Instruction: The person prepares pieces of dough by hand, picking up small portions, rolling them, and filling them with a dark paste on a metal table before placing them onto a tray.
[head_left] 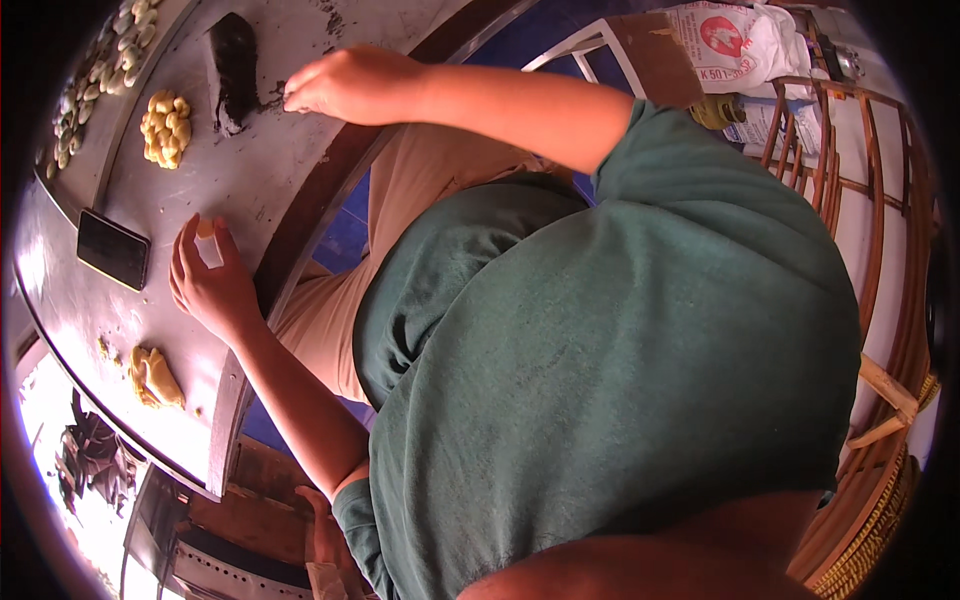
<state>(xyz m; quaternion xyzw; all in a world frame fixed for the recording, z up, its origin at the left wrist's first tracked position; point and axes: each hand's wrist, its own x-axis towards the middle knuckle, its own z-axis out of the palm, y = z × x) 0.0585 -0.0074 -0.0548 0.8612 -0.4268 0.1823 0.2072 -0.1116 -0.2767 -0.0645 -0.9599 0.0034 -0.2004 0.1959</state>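
Small yellow piece [206, 229]: it's up between thumb and fingertip, over the metal table [178, 212]. From my end it looks light and probably soft, kinda doughy, so I'd bet it dents easily.
Where I'd hold it: opposite edges, light pinch, fingertip pads only.
Left hand [215, 283]: pinching that piece, thumb and fingers making a loop, forearm angled in over the table edge.
Right hand [362, 86]: palm down, fingers curled near the dark slab [232, 68]; can't tell if they're fully closed or on anything. Arm's stretched nearly straight.
Yellow cluster [165, 129]: lumpy, beside the slab; I'd guess squishy, so scoop from underneath.
Folded yellow lump [154, 378]: past the phone [112, 249], looks pliable too.
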